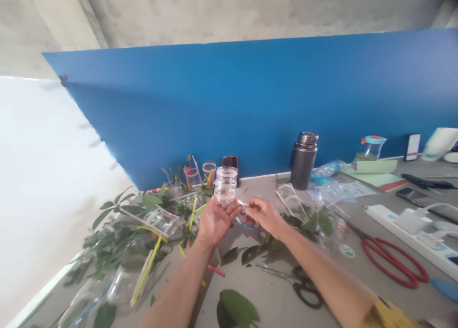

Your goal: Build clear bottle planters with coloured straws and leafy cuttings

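evidently, left hand [216, 222] open by clear bottle [225, 181], right hand [265, 216] pinching white piece [242, 204]

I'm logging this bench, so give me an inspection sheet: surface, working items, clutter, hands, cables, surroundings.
Surface: gray tabletop, crowded at left.
Working items: clear ribbed bottle piece; small white piece, details blurred.
Clutter: leaves, yellow straws, black-handled scissors, red-handled scissors, dark flask.
Hands: left hand palm up by the bottle piece; right hand, fingertips at the white piece; grips unclear.
Cables: white cable at the white power strip, right side.
Surroundings: blue partition behind, gray wall above.
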Demonstrator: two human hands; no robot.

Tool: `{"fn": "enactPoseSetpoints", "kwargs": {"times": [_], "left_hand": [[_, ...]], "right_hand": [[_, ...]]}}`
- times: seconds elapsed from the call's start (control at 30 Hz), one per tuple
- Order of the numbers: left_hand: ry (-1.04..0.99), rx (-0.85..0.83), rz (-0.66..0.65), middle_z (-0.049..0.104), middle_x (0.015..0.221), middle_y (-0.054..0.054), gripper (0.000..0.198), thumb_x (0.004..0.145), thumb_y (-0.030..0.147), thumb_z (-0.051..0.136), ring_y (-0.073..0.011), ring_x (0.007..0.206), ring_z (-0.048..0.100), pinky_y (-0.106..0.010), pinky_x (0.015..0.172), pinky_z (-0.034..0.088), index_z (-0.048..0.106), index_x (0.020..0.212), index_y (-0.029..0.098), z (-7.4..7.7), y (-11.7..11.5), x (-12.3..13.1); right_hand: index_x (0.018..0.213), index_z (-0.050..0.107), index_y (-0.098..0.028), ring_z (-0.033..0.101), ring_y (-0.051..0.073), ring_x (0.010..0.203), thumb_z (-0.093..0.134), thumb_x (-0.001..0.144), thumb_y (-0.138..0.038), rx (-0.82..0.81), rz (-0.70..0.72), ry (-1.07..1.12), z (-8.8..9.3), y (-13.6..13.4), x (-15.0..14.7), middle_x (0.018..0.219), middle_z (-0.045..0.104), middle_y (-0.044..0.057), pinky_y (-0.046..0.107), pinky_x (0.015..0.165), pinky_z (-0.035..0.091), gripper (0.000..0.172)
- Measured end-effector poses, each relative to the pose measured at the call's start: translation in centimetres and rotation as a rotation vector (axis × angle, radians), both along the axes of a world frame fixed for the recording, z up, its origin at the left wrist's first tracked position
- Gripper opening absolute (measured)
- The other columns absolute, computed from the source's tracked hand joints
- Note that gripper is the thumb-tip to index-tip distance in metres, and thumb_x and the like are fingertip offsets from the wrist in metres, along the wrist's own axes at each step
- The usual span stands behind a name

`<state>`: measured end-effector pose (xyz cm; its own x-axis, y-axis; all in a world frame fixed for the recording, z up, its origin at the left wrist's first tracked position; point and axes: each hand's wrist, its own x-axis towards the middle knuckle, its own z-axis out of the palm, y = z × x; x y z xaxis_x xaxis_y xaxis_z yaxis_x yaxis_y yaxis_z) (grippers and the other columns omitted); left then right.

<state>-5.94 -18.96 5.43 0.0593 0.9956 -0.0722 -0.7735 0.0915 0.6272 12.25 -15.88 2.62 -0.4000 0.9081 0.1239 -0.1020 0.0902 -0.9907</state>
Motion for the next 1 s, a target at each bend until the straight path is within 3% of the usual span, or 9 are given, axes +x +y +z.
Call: {"fn": "enactPoseSetpoints", "kwargs": {"times": [0.13,0.23,0.37,0.53,0.63,1.0], "left_hand": [[-0.004,0.051,0.07,0.078,0.101,-0.014,0.022,0.09,0.033,0.065,-0.0309,0.099,0.076,-0.046,0.095,0.059,0.071,0.1,0.014,0.0,0.2,-0.1],[0.015,0.025,0.119,0.077,0.099,-0.014,0.021,0.085,0.031,0.072,-0.0323,0.103,0.076,-0.043,0.094,0.058,0.07,0.096,0.014,-0.3,0.5,-0.3],[0.101,0.026,0.16,0.077,0.098,-0.011,0.023,0.077,0.027,0.079,-0.029,0.101,0.076,-0.04,0.094,0.057,0.067,0.094,0.016,-0.8,0.6,-0.2],[0.313,0.138,0.161,0.077,0.105,-0.008,0.054,0.07,0.029,0.087,-0.0236,0.093,0.075,-0.037,0.089,0.055,0.063,0.118,0.02,-1.1,0.1,0.8],[0.376,0.16,0.159,0.077,0.102,-0.008,0.055,0.072,0.034,0.088,-0.0219,0.089,0.073,-0.036,0.085,0.055,0.064,0.12,0.019,-1.3,0.0,1.1],[0.393,0.231,0.083,0.077,0.109,-0.011,0.046,0.077,0.033,0.085,-0.0221,0.089,0.073,-0.031,0.079,0.055,0.072,0.118,0.018,-1.4,-0.3,1.4]], "right_hand": [[0.079,0.059,-0.021,0.053,0.011,0.054,0.077,0.078,-0.051,0.077,-0.034,-0.024,1.1,-0.4,0.7,0.062,0.06,-0.004,0.024,0.054,0.042,0.035],[0.08,0.06,-0.021,0.045,0.01,0.054,0.072,0.082,-0.051,0.18,-0.057,-0.048,1.9,-0.7,1.1,0.065,0.055,-0.004,0.023,0.052,0.038,0.033],[0.08,0.061,-0.02,0.051,0.011,0.063,0.068,0.085,-0.045,0.415,-0.135,-0.124,2.4,-1.2,1.0,0.091,0.064,0.003,0.025,0.059,0.043,0.025],[0.08,0.059,-0.021,0.053,0.013,0.065,0.061,0.09,-0.036,0.543,-0.118,-0.285,1.8,-1.7,0.7,0.075,0.06,-0.001,0.023,0.062,0.045,0.018],[0.079,0.06,-0.022,0.053,0.013,0.067,0.061,0.092,-0.036,0.614,-0.128,-0.377,1.9,-1.9,0.9,0.076,0.063,0.0,0.023,0.063,0.044,0.019],[0.074,0.062,-0.022,0.051,0.013,0.059,0.053,0.097,-0.036,0.595,-0.041,-0.447,2.4,-2.0,1.3,0.066,0.064,-0.002,0.024,0.06,0.039,0.028]]}}
